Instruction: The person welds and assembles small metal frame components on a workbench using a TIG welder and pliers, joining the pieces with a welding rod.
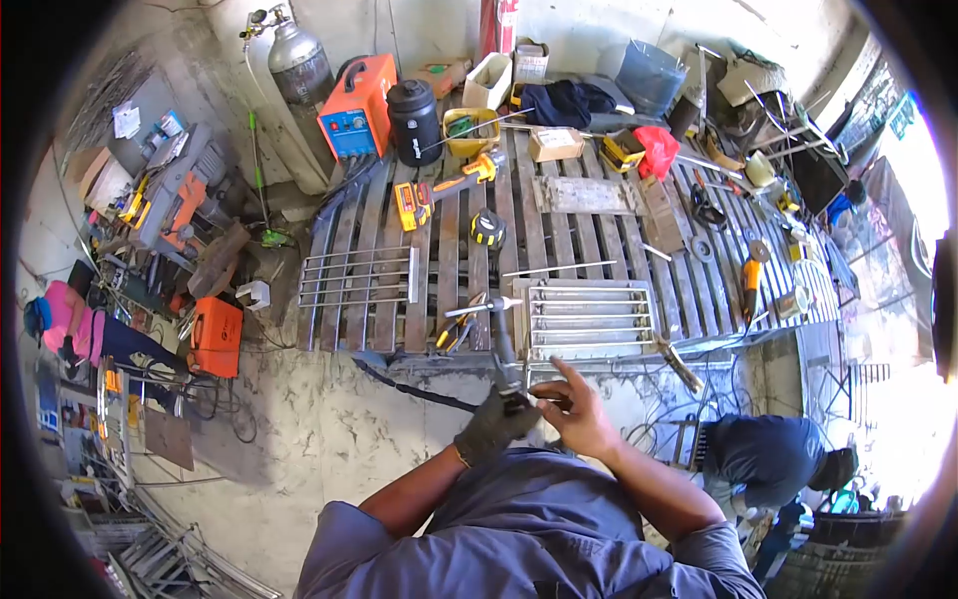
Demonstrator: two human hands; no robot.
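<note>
1. Nearest the body, the gloved left hand (494, 427) has its fingers clamped round the lower end of an electrode holder (503, 349). The holder's black cable (409, 387) trails off toward 9 o'clock.
2. Just beside it at 3 o'clock is the bare right hand (581, 417), fingers apart, the forefinger pointing up and the others loosely curled by the handle's base. I cannot tell whether they touch it.
3. The holder rises toward 12 o'clock, and a welding rod (479, 306) sits crosswise in its head over the near edge of the table (699, 290).
4. Just to 1 o'clock of the rod lies a steel grille (589, 319), its bars laid inside the frame. Pliers (454, 334) lie at 11 o'clock of the hands.
5. No arc or glow shows and the rod tip is off the grille, so I judge the work to be at the set-up stage, with welding on this piece not under way. Whether any joints are done is too small to tell.
6. Farther off are a second grille (359, 278) at 10 o'clock, a tape measure (487, 228) at 12 and an orange welding machine (357, 105) at 11.
</note>
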